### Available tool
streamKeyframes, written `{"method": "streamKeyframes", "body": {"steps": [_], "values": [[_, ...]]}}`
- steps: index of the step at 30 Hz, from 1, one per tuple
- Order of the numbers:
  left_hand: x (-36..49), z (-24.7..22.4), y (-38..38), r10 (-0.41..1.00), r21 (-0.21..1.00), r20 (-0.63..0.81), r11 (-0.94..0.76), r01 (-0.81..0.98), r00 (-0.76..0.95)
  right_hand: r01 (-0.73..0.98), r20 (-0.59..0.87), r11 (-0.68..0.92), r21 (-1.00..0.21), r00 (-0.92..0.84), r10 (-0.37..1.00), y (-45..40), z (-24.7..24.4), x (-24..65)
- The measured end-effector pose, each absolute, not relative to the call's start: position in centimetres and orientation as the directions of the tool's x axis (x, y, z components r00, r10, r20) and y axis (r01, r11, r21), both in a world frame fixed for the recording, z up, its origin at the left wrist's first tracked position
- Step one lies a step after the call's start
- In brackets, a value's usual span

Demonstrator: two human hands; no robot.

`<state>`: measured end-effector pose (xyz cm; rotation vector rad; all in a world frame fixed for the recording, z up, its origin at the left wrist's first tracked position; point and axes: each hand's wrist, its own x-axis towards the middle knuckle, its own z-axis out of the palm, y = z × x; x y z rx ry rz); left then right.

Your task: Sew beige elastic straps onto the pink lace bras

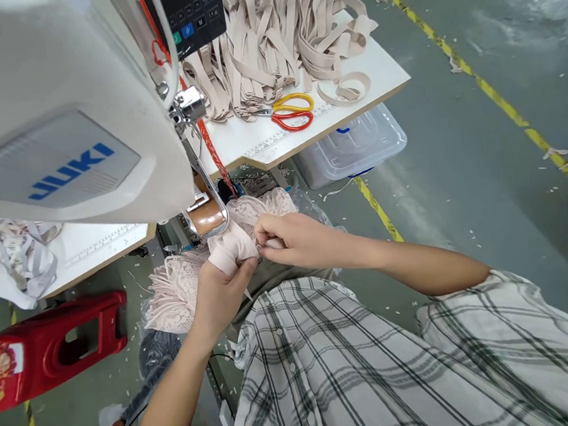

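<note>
A wide pale-pink elastic band (231, 250) lies folded over the fingers of my left hand (224, 289), which grips it just below the sewing machine's head (73, 113). Close against it, my right hand (291, 239) is closed in a pinch at the band's right end. What sits between those right fingertips is mostly hidden; a bit of pale cloth shows under them. Pink lace fabric (173, 287) hangs in gathered folds to the left of and behind my hands. The machine's rounded metal arm (209, 217) comes down right above the band.
Beige elastic strips (267, 40) are heaped on the white tabletop (376, 73), with red-and-yellow-handled scissors (289, 112) at their edge. Below stands a clear plastic box (357, 142). At left are a red plastic stool (60, 348) and a bag of scraps (17, 255).
</note>
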<state>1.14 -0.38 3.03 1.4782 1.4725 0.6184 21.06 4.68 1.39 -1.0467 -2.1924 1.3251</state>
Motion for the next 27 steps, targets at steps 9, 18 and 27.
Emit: {"method": "streamKeyframes", "body": {"steps": [9, 18, 27], "values": [[0.6, 2.6, 0.6, 0.944, 0.895, -0.315, 0.260, 0.361, 0.102, 0.376, -0.112, 0.220, -0.900, -0.687, 0.718, 6.4, 0.2, 21.2], [0.8, 1.1, 0.5, 0.918, 0.909, -0.397, 0.390, 0.148, 0.020, 0.208, -0.380, -0.326, -0.922, -0.645, 0.663, 5.6, -0.8, 20.8], [1.9, 1.2, -0.1, 0.922, 0.923, -0.375, 0.381, 0.059, -0.092, 0.322, -0.167, 0.028, -0.946, -0.561, 0.811, 4.9, 0.2, 20.3]]}}
